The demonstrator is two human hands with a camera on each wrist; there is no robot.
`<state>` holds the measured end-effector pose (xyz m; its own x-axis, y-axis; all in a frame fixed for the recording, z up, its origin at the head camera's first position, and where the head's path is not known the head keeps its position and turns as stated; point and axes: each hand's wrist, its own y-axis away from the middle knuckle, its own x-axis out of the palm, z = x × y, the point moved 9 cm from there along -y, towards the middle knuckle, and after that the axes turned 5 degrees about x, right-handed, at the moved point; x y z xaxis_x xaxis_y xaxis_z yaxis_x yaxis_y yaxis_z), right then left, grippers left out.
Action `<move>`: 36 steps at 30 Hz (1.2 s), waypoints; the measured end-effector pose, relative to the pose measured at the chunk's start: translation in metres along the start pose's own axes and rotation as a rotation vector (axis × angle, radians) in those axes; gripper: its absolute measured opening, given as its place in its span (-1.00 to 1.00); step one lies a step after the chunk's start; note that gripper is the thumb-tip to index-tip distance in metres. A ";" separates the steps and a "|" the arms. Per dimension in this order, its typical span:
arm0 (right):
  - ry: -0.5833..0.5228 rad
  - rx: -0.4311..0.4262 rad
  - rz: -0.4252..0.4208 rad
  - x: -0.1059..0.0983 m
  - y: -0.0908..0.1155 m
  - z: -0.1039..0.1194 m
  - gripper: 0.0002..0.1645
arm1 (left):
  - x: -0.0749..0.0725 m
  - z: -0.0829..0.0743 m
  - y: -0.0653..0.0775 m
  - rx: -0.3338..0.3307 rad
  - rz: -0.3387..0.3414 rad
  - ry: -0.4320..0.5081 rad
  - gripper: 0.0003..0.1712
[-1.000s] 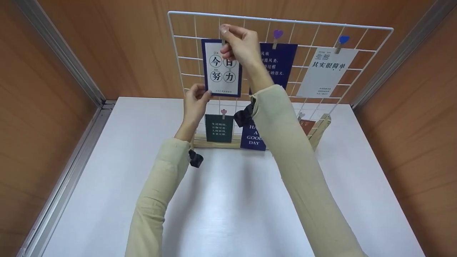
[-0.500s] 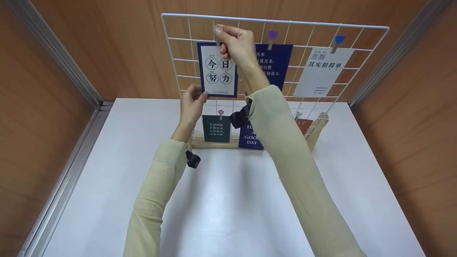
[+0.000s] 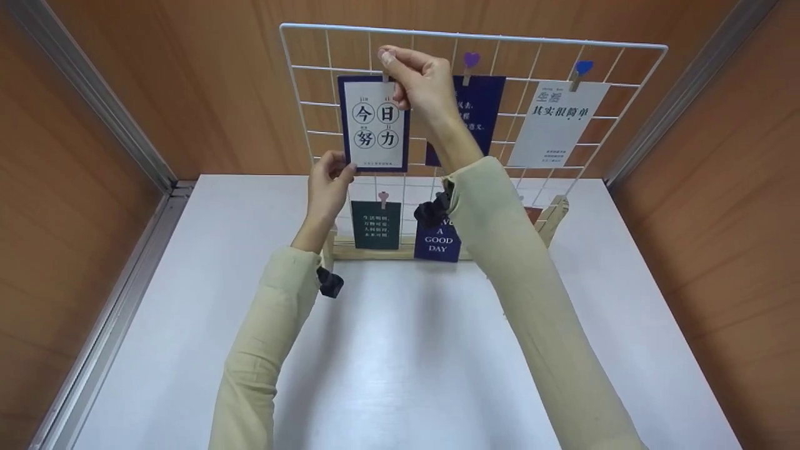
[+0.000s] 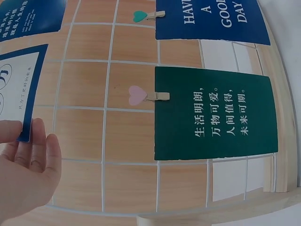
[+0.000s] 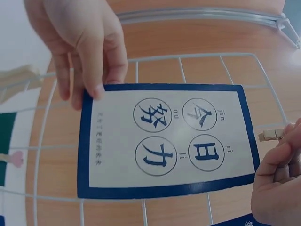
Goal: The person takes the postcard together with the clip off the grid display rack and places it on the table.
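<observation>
A white card with a dark blue border (image 3: 375, 150) stands upright before the upper left of a white wire grid (image 3: 294, 100). My left hand (image 3: 326, 190) pinches its lower left corner between thumb and fingers, as the left wrist view also shows. At the card's top edge, my right hand (image 3: 428, 84) pinches a small wooden clothespin (image 5: 272, 135). In the right wrist view the clothespin's tip lies right at the card's top edge; its rear end is hidden by my fingers.
Clothespins with hearts hold other cards on the grid: a navy card (image 3: 490, 103), a white card (image 3: 550, 140), a green card (image 3: 376, 225) and a "good day" card (image 3: 437, 240). A wooden base (image 3: 375, 252) supports the grid on a white table (image 3: 375, 350) between wood-patterned walls.
The head view has shifted slightly, so the grid and card appear further left. My right hand has moved a little right relative to the card, uncovering its upper right character. Both grips persist.
</observation>
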<state>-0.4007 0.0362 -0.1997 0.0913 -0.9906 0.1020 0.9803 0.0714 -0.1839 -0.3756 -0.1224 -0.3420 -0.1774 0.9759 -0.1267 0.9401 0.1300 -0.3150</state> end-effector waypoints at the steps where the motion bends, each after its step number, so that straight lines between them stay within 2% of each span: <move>1: 0.002 0.000 0.004 -0.002 0.001 0.000 -0.76 | -0.001 0.000 0.001 -0.001 -0.001 0.001 -0.85; 8: 0.015 -0.014 0.034 -0.017 0.009 -0.004 -0.71 | -0.003 -0.002 0.006 0.028 0.007 0.028 -0.85; 17: 0.020 0.002 0.084 -0.037 0.028 -0.020 -0.70 | -0.007 0.001 0.023 0.034 0.039 0.068 -0.84; 26: -0.001 0.017 0.100 -0.069 0.041 -0.036 -0.70 | -0.010 -0.002 0.037 0.059 0.058 0.124 -0.84; 36: -0.083 0.038 0.102 -0.102 0.053 -0.052 -0.77 | -0.016 0.009 0.046 0.013 0.057 0.145 -0.81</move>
<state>-0.3670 0.1354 -0.2709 0.2039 -0.9649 0.1653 0.9709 0.1776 -0.1604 -0.3324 -0.1337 -0.3626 -0.0787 0.9969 -0.0080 0.9437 0.0719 -0.3230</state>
